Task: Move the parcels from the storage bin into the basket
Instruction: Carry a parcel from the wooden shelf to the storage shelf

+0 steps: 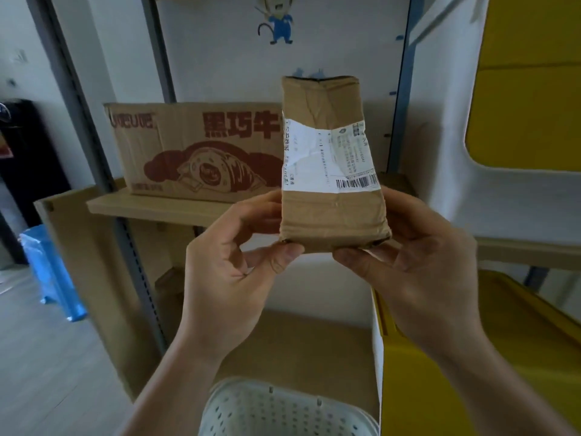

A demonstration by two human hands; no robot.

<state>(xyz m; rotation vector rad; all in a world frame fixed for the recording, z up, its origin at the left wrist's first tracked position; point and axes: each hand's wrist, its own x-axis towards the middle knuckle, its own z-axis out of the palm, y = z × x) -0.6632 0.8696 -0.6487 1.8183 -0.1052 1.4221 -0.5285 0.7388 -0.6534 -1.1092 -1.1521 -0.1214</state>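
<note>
Between both hands, at chest height in front of the shelving, a small taped cardboard parcel [333, 165] stands on end, its torn white shipping label [327, 155] with barcode facing the camera. Left hand [232, 262] pinches the lower left corner, thumb under the bottom edge and fingers behind; right hand [421, 259] does the same at the lower right corner, thumb along the bottom edge. Both hands are closed on the parcel, but only at its base, so the tall upper part is unsupported. White perforated plastic basket [283, 410] sits directly below, at the bottom edge of the view, only its far rim and part of its interior showing; contents cannot be told. Yellow storage bin [503, 341] with a white rim stands just to the right of the basket, and another yellow bin [528, 89] sits higher on the right. Behind the parcel, a large printed carton [201, 152] rests on a wooden shelf [151, 209]; a blue plastic roll [52, 272] stands on the floor at left. Judgement: parcel is out of the bin and not yet in the basket; lowering remains. Risk: with a low pinch grip the parcel may tip forward or back when either hand lets go, land on the basket rim and fall to the floor. The loose torn label could snag or tear further.
</note>
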